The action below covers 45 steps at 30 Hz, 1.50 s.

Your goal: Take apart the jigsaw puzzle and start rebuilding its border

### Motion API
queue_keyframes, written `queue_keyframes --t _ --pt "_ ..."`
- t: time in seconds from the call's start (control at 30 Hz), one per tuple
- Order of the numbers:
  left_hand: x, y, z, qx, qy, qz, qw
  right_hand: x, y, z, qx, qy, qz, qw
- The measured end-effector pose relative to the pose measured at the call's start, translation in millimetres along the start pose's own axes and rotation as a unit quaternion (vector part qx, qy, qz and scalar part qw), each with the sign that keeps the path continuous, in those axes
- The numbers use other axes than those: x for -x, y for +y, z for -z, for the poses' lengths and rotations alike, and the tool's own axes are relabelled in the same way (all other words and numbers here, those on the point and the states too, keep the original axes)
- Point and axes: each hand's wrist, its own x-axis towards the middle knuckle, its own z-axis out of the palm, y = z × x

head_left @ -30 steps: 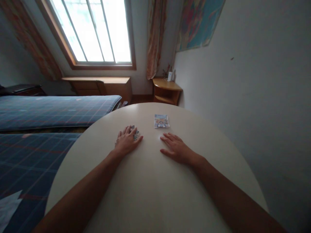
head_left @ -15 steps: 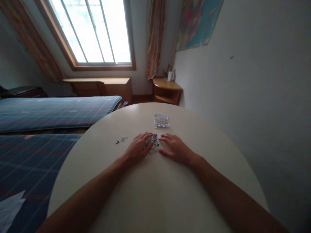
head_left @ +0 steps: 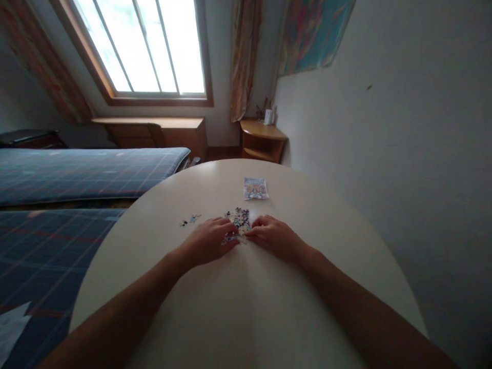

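We see the left hand (head_left: 209, 241) flat, grip open, touching the puzzle pieces (head_left: 239, 219) on the bench (head_left: 246, 307), the right hand (head_left: 274, 238) curled opposite, its grip unclear.

Daylight comes through a barred window (head_left: 146, 48) on the far wall (head_left: 220, 123), flanked by patterned curtains (head_left: 242, 56). Below it stands a long wooden desk (head_left: 154, 130); a wooden corner shelf (head_left: 263, 141) sits to its right. 2 beds (head_left: 88, 169) in blue plaid lie at left. A colourful poster (head_left: 311, 33) hangs on the plain right wall (head_left: 403, 154).
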Motion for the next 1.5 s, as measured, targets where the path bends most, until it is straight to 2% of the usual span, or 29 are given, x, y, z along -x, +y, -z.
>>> queue_keyframes --t 0.13,0.3,0.43,0.67,0.83,1.0,1.13,1.27,1.37,1.5 --pt "-0.5 11.5 -11.6 -0.028 0.008 -0.011 1.000 0.7 0.5 7.1 -0.003 -0.018 0.005 1.000" --pt "-4.6 14.1 -21.8 -0.040 0.041 0.028 0.998 0.2 1.8 6.7 -0.026 -0.012 -0.007 1.000" --pt "-7.6 17.6 -23.8 -0.051 0.052 0.040 0.997 -1.4 3.9 4.3 -0.047 0.015 -0.049 0.998" --pt "-8.8 19.1 -28.8 -0.064 0.043 0.009 0.997 -1.3 13.0 4.8 -0.050 0.062 -0.120 0.990" --pt "-11.9 17.2 -26.9 -0.113 0.027 -0.011 0.993 -1.2 16.6 2.1 -0.025 0.068 -0.103 0.992" --pt "-13.8 13.5 -26.2 -0.113 0.055 -0.003 0.992 -1.3 9.9 1.6 -0.012 0.069 -0.085 0.994" --pt "-14.6 12.7 -33.1 -0.019 0.105 0.055 0.993 -1.6 2.0 -0.9 -0.015 0.073 -0.057 0.996" --pt "-14.3 16.5 -35.8 0.069 0.117 0.111 0.984 -3.4 -4.9 -4.9 -0.024 0.064 -0.028 0.997" --pt "-12.0 16.2 -32.9 0.070 0.127 0.118 0.982 -4.5 -7.0 -4.4 -0.025 0.059 -0.036 0.997" --pt "-8.3 7.1 -29.2 -0.003 0.128 0.099 0.987 -4.3 -1.7 1.3 -0.006 0.064 -0.088 0.994"
